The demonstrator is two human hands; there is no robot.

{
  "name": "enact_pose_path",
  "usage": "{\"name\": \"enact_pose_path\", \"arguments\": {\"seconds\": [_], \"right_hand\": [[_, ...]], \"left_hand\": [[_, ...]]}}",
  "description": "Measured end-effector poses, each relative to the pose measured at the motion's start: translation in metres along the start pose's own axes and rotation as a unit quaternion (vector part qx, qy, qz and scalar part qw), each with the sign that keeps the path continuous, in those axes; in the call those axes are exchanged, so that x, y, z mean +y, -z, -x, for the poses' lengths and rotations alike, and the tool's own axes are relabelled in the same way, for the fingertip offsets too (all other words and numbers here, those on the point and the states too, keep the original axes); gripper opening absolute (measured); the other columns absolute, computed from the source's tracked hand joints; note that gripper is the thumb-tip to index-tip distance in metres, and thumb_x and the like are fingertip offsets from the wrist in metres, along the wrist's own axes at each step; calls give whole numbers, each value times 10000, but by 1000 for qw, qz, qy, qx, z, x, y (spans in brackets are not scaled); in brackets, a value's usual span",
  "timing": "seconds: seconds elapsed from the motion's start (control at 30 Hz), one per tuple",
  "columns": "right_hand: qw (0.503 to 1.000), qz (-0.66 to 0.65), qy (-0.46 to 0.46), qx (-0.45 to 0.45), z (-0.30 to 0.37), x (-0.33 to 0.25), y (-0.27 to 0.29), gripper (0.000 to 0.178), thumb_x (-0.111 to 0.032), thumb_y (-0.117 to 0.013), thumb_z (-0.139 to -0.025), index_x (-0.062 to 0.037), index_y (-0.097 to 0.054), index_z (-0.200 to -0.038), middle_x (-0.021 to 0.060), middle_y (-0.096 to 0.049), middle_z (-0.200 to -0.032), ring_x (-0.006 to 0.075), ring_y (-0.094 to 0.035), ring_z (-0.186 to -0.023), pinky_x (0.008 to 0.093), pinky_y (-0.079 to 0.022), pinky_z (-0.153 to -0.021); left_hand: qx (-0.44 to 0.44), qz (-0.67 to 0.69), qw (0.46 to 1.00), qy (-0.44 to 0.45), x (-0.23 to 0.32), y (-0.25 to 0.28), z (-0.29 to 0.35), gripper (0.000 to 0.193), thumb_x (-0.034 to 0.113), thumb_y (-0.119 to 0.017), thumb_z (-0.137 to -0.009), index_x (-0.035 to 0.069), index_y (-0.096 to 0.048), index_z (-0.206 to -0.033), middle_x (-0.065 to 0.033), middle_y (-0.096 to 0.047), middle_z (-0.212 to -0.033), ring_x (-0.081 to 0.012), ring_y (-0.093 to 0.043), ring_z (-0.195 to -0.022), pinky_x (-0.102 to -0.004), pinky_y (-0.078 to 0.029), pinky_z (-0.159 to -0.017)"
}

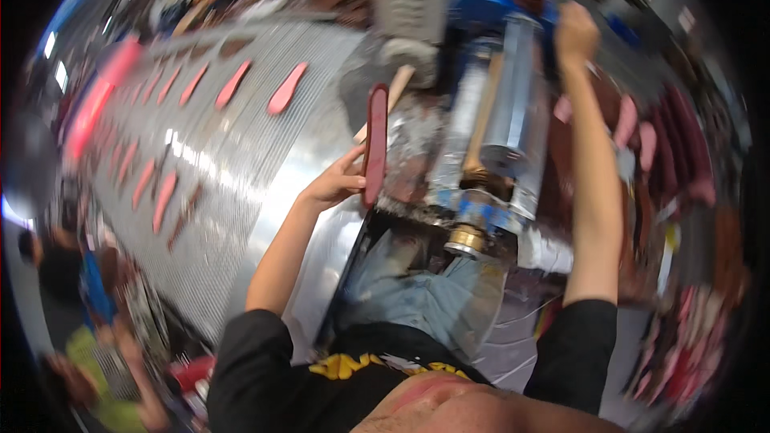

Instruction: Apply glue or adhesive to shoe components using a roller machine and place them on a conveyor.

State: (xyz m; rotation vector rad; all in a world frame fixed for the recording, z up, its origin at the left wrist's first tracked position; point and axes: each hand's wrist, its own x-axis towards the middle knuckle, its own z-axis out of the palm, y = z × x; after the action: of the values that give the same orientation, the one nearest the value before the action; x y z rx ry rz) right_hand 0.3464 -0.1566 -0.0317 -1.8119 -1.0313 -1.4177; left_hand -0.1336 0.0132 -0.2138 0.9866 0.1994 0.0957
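My left hand (337, 183) is closed on a long dark red sole-shaped piece (374, 144) with rounded ends, held upright beside the roller machine. Just behind that piece, a pale flat stick (395, 90) lies at a slant. My right arm reaches far forward on the right side of the machine. At its end, my right hand (577, 34) is curled like a fist and blurred; whatever it may hold is hidden. Between my arms sits the machine's shiny metal roller (513, 96), with a brass-coloured fitting (465, 239) at the near end.
A ribbed metal conveyor (216, 248) on the left carries rows of pink sole-shaped pieces (233, 84). A grey vented housing (407, 0) stands ahead. Pink and dark red pieces (682, 144) are piled on the right. Other people (104, 369) are at lower left and at the top.
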Motion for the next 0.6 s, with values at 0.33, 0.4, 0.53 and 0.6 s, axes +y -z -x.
{"name": "enact_pose_path", "arguments": {"seconds": [0.33, 0.4, 0.53, 0.6], "right_hand": [[959, -158, -209, -107, -8, -9, 19, 388, -323, -407, -939, -50, -682, -965, 151, -680, -934, 322, -635, -879, 396, -469, -787], [948, -183, -234, -111, -8, -17, 21, 426, -351, -384, -945, -41, -675, -969, 152, -680, -924, 315, -631, -867, 395, -467, -783], [958, -173, -208, -96, -7, -13, 24, 462, -378, -372, -953, -32, -676, -982, 157, -677, -906, 312, -624, -842, 393, -463, -776], [957, -172, -213, -92, -9, -20, 26, 467, -383, -372, -953, -29, -676, -985, 161, -676, -904, 312, -623, -838, 395, -463, -776]], "left_hand": [[236, 203, 918, -246, -41, 37, 139, 531, 79, -622, -848, 81, -395, -1328, -134, -551, -1250, -281, -571, -1131, -450, -478, -955], [288, 286, 875, -264, -48, 82, 166, 464, 93, -616, -855, 26, -419, -1270, -152, -541, -1241, -311, -558, -1121, -455, -472, -968], [387, 341, 767, -382, -38, 131, 217, 415, 53, -611, -843, -53, -421, -1197, -199, -478, -1239, -355, -491, -1160, -467, -416, -1040], [461, 364, 704, -401, -46, 171, 247, 441, 64, -580, -866, -91, -380, -1227, -230, -447, -1270, -396, -467, -1197, -482, -364, -1097]]}}
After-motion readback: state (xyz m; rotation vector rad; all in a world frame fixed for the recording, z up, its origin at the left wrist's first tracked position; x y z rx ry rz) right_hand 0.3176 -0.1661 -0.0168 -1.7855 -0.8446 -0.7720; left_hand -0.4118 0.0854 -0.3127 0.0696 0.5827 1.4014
